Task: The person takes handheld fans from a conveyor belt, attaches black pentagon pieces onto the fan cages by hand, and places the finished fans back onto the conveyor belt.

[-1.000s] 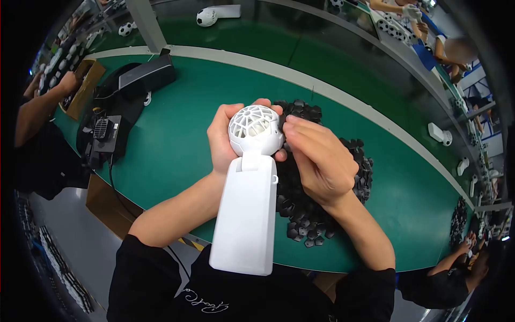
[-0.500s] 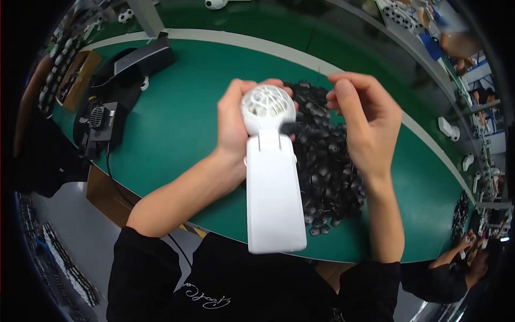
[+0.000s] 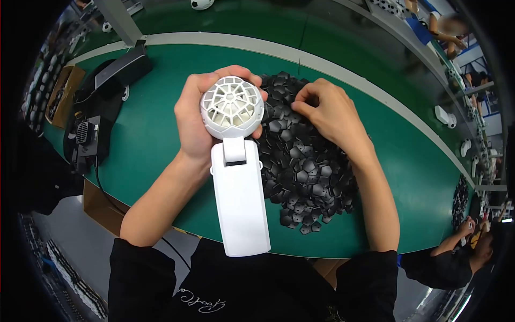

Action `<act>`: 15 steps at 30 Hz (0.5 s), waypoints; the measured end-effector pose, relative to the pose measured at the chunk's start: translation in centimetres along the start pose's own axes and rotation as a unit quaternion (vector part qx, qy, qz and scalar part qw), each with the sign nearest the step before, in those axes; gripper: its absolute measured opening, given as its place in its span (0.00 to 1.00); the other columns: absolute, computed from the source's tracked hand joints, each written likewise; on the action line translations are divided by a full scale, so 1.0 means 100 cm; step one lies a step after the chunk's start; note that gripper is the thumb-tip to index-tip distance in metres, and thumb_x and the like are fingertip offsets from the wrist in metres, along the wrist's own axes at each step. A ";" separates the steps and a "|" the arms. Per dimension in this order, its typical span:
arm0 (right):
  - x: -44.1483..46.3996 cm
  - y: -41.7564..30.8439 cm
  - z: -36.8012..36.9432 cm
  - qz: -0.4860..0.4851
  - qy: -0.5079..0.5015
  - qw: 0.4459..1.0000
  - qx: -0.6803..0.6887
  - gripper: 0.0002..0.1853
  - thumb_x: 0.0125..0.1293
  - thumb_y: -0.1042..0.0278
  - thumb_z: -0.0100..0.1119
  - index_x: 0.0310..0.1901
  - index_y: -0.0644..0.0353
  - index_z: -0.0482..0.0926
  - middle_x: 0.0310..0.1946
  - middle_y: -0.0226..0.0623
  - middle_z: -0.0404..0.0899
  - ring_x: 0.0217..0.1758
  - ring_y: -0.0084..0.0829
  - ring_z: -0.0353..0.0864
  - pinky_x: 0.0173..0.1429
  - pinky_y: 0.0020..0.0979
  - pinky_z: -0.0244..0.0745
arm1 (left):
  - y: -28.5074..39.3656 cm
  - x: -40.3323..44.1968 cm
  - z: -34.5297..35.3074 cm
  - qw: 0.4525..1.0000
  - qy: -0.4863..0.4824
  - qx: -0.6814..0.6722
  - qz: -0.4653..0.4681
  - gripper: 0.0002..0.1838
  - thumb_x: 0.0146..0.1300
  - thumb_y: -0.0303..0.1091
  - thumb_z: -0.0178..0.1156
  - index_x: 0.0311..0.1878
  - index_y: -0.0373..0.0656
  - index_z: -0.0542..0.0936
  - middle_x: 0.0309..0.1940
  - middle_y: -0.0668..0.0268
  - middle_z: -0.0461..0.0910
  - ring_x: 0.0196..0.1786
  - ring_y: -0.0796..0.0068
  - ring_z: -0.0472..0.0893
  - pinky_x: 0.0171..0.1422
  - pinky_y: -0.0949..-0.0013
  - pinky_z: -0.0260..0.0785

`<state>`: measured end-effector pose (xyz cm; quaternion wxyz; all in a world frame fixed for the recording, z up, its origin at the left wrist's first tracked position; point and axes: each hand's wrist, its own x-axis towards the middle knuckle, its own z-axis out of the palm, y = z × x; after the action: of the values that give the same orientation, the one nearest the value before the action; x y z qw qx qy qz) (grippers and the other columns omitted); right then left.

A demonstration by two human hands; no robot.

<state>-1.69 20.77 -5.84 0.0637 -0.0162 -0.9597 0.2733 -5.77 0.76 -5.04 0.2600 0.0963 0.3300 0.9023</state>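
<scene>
My left hand (image 3: 194, 115) is wrapped round the ball-shaped head of a white fan (image 3: 232, 107), whose openwork grille faces up. The fan's flat white handle (image 3: 241, 201) hangs down toward my body. To the right lies a heap of small black pentagonal pieces (image 3: 308, 174). My right hand (image 3: 327, 110) is at the heap's upper right part, with thumb and index finger pinched together; whatever is between the fingertips is too small to make out.
A black device (image 3: 92, 137) with a cable and a dark grey case (image 3: 123, 67) stand on the green table (image 3: 418, 182) at the left. An open cardboard box (image 3: 63, 96) is beyond them. A co-worker (image 3: 456, 257) sits at the lower right.
The fan and my left hand first moved right, then back left. My right hand left the fan's side, rose over the heap and came down to the black pieces.
</scene>
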 end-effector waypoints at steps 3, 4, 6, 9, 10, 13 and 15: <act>0.004 -0.004 -0.004 0.037 -0.006 0.999 0.018 0.13 0.54 0.64 0.63 0.34 0.67 0.79 0.33 0.41 0.79 0.37 0.32 0.77 0.42 0.31 0.71 | -0.001 0.002 -0.003 1.000 -0.004 -0.013 -0.010 0.21 0.61 0.44 0.41 0.42 0.34 0.72 0.38 0.54 0.75 0.38 0.63 0.80 0.24 0.61 0.77; 0.006 -0.003 -0.005 0.068 -0.005 0.996 0.049 0.13 0.54 0.64 0.63 0.33 0.67 0.79 0.32 0.41 0.79 0.37 0.32 0.77 0.42 0.31 0.71 | -0.001 0.002 -0.003 1.000 -0.008 -0.022 -0.017 0.21 0.61 0.44 0.41 0.42 0.34 0.72 0.38 0.54 0.76 0.38 0.63 0.80 0.24 0.61 0.77; 0.006 -0.002 -0.004 0.098 -0.003 0.992 0.077 0.13 0.54 0.64 0.63 0.33 0.67 0.79 0.32 0.41 0.79 0.37 0.31 0.77 0.41 0.31 0.71 | -0.001 0.001 -0.004 0.999 -0.009 -0.026 -0.020 0.21 0.61 0.44 0.41 0.42 0.34 0.72 0.38 0.54 0.76 0.38 0.63 0.80 0.24 0.61 0.77; 0.002 -0.002 0.010 -0.019 0.060 0.997 -0.034 0.13 0.54 0.65 0.62 0.31 0.69 0.79 0.29 0.42 0.79 0.33 0.30 0.77 0.40 0.29 0.71 | -0.002 0.001 -0.003 0.999 -0.013 -0.033 -0.028 0.21 0.60 0.44 0.41 0.42 0.34 0.72 0.38 0.54 0.76 0.38 0.63 0.80 0.24 0.60 0.77; 0.002 -0.001 0.009 -0.019 0.062 0.997 -0.034 0.13 0.54 0.65 0.62 0.31 0.69 0.79 0.29 0.42 0.79 0.33 0.30 0.77 0.40 0.29 0.71 | -0.003 0.001 -0.002 0.999 -0.011 -0.027 -0.027 0.21 0.60 0.44 0.42 0.42 0.34 0.72 0.38 0.54 0.76 0.38 0.63 0.80 0.24 0.60 0.77; 0.006 -0.003 -0.004 0.055 -0.036 0.993 0.093 0.12 0.56 0.67 0.61 0.36 0.69 0.79 0.28 0.42 0.80 0.33 0.28 0.78 0.41 0.28 0.72 | -0.004 0.000 -0.001 1.000 -0.010 -0.017 -0.024 0.21 0.60 0.44 0.42 0.42 0.35 0.72 0.38 0.54 0.76 0.38 0.63 0.80 0.24 0.60 0.77; 0.007 0.002 -0.006 0.032 -0.014 0.993 0.115 0.12 0.56 0.68 0.61 0.39 0.69 0.79 0.29 0.41 0.80 0.33 0.28 0.78 0.42 0.27 0.72 | -0.004 0.002 -0.002 0.999 -0.005 -0.026 -0.028 0.20 0.60 0.44 0.42 0.42 0.35 0.72 0.38 0.55 0.76 0.38 0.63 0.80 0.24 0.60 0.77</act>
<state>-2.27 21.30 -5.43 0.0428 -0.0354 -0.9217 0.3840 -5.80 1.01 -5.41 0.2892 0.0844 0.3082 0.9024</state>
